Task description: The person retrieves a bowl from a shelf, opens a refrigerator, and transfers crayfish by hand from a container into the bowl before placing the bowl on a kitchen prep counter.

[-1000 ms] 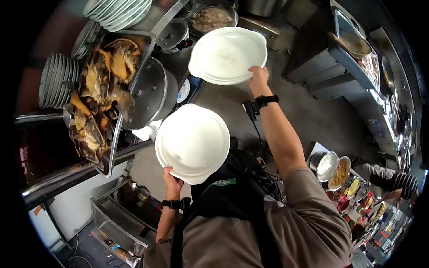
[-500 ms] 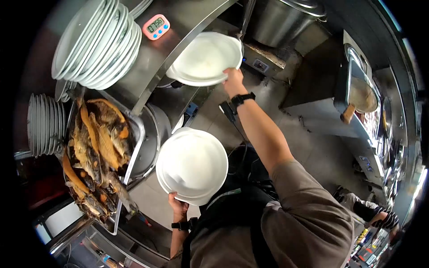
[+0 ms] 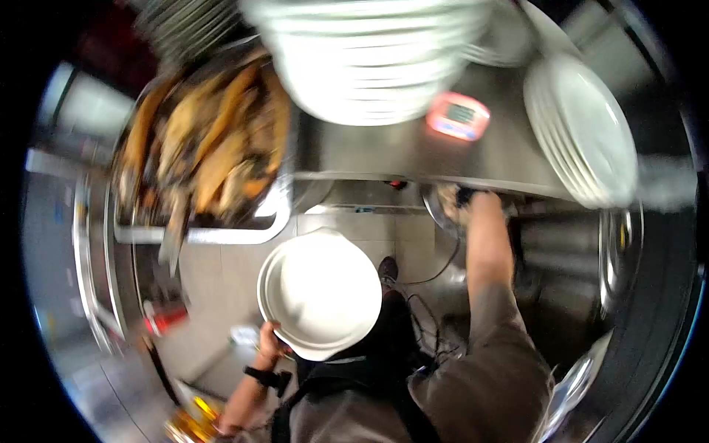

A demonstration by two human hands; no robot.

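My left hand [image 3: 272, 341] is closed on the rim of a white bowl [image 3: 325, 288], held level in front of my body. A doubled rim suggests one bowl nested in another, though I cannot be sure. My right arm reaches forward beneath the edge of the metal shelf [image 3: 354, 151]. There my right hand [image 3: 473, 203] is blurred and its fingers are largely hidden, beside the rim of a round metal vessel [image 3: 437, 210]. Whether it holds anything cannot be made out.
A metal tray [image 3: 214, 235] of browned fish [image 3: 214, 155] lies at the left. On the shelf stand a tall stack of white dishes [image 3: 362, 74], a pink timer [image 3: 458, 116] and tilted white plates [image 3: 583, 129]. Cables [image 3: 436, 317] run across the floor near my feet.
My view has turned, putting the shelf straight ahead. The white dish in my right hand is no longer visible; that hand now reaches under the shelf. My left hand still holds its bowl.
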